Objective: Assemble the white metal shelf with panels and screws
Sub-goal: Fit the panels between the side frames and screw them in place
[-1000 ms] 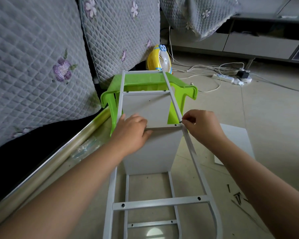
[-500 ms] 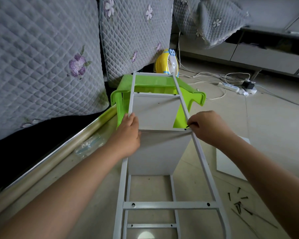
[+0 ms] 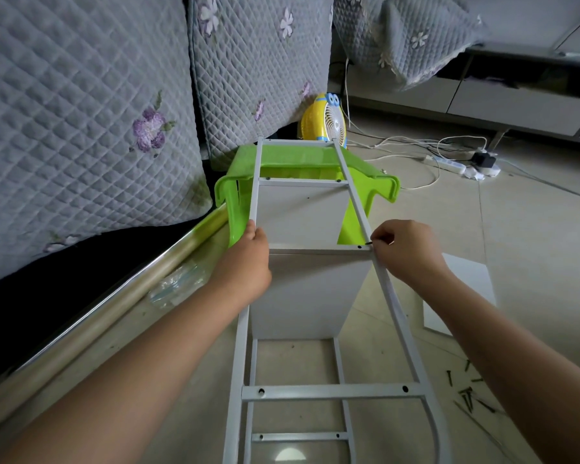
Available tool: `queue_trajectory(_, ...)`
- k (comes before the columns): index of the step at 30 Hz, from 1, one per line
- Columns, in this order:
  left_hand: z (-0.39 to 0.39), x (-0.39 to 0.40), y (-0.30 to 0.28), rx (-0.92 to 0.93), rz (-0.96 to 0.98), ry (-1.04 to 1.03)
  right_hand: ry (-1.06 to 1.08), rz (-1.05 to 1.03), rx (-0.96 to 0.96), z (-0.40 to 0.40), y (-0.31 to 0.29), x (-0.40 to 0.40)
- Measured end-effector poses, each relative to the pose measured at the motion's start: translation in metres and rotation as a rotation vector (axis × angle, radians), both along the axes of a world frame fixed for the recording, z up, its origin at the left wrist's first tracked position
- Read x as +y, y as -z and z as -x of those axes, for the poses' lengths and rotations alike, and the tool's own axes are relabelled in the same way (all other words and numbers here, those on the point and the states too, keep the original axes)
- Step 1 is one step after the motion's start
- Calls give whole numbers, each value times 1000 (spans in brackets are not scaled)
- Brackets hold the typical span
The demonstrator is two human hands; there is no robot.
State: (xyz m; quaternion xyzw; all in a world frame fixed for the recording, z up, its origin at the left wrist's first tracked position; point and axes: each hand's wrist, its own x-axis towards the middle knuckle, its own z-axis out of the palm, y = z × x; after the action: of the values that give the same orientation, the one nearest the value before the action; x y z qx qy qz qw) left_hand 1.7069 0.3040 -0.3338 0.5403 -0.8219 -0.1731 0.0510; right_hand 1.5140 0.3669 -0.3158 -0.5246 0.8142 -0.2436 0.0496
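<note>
The white metal shelf frame [image 3: 329, 391] lies lengthwise in front of me, its far end resting on a green plastic stool [image 3: 282, 160]. Two white panels stand between the side frames; the nearer panel [image 3: 302, 296] meets a cross rail at mid-frame. My left hand [image 3: 248, 259] grips the left side rail at that cross rail. My right hand [image 3: 406, 249] pinches a small dark screw [image 3: 368, 243] against the right rail, beside a screw hole. Loose dark screws [image 3: 466, 393] lie on the floor at the lower right.
A spare white panel [image 3: 469, 283] lies flat on the tiled floor under my right forearm. A quilted grey sofa with a shiny metal base rail [image 3: 98, 316] runs along the left. A yellow desk fan [image 3: 325, 120], cables and a power strip [image 3: 462, 165] sit beyond the stool.
My left hand slid from the cross rail's middle out to the left side rail. My right hand stays at the right rail with the screw. The camera tilted slightly.
</note>
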Motion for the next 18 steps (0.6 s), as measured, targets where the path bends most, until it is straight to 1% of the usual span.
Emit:
queue_trajectory(4, 1, 1, 0, -73, 45, 22, -20, -13, 43, 1, -2, 1)
queue_trajectory(7, 1, -1, 4, -151, 172, 105, -109, -55, 163, -1, -6, 1)
queue_trajectory(10, -1, -4, 6, -148, 258, 200, -195, -134, 301, -3, -9, 0)
queue_trajectory(13, -1, -4, 6, -109, 226, 258, -218, -185, 363, -3, -10, -3)
queue_trajectory(18, -1, -5, 6, -115, 211, 297, -227, -212, 383, -1, -13, -6)
